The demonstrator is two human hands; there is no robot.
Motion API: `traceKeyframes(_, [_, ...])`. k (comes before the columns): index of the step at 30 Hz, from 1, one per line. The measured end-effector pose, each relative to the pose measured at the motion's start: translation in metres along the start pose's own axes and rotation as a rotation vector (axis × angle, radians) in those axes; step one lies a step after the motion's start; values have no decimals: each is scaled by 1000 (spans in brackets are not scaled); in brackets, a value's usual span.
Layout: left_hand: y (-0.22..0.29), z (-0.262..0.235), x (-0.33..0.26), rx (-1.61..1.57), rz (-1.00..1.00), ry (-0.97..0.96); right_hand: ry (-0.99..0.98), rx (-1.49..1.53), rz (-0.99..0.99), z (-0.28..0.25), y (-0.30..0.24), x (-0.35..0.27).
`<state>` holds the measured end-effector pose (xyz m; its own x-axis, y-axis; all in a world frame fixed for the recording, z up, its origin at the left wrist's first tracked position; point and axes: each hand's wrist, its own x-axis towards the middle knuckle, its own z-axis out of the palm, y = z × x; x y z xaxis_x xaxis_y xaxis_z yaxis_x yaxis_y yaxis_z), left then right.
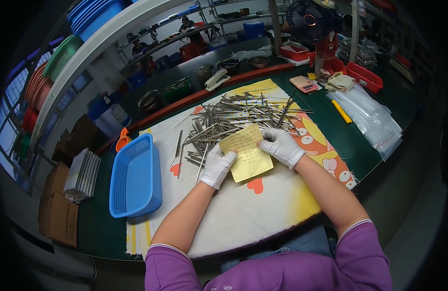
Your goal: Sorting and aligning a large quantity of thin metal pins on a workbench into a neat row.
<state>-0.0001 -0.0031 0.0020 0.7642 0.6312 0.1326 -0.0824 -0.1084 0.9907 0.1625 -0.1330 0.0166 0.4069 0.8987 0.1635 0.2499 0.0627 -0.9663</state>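
Seen from above, a person in a purple short-sleeved shirt sits at a workbench, holding a sheet of yellow paper (251, 164) with dark handwriting on it between two white-gloved hands. The left hand (217, 167) pinches its left edge, thumb on top; the right hand (283, 147) grips higher, near the upper right corner, thumb also on top. The paper is directly in front of the person, its longer side running away from the body, top leaning slightly left. Just beyond it, straight ahead of both hands, spreads a heap of thin metal rods (229, 114), lying crisscross with no shared direction. The paper's top edge overlaps the near side of the heap in this view, hiding some rods; the right hand is slightly farther forward, though whether either glove touches rods cannot be told. Under everything lies a pale printed cloth (204, 233). A blue plastic basket (136, 182), its long side also pointing away, stands to the left, nearer the left hand, with a few stray rods between. Beyond the cloth on the right are a pink calculator (304, 84), a yellow stick-shaped tool (341, 112) and clear plastic bags (372, 123), well apart from the hands.
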Motion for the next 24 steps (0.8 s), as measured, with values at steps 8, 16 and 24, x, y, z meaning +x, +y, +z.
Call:
traceKeyframes(8, [0,0,0,10,-7,-1,-1,21,-11,0,1,0])
traceKeyframes(16, [0,-1,1,20,2,0,9,-4,4,1,-4,-2])
traceKeyframes(24, [0,0,0,-4,2,5,-3,-31,1,-1,2,0])
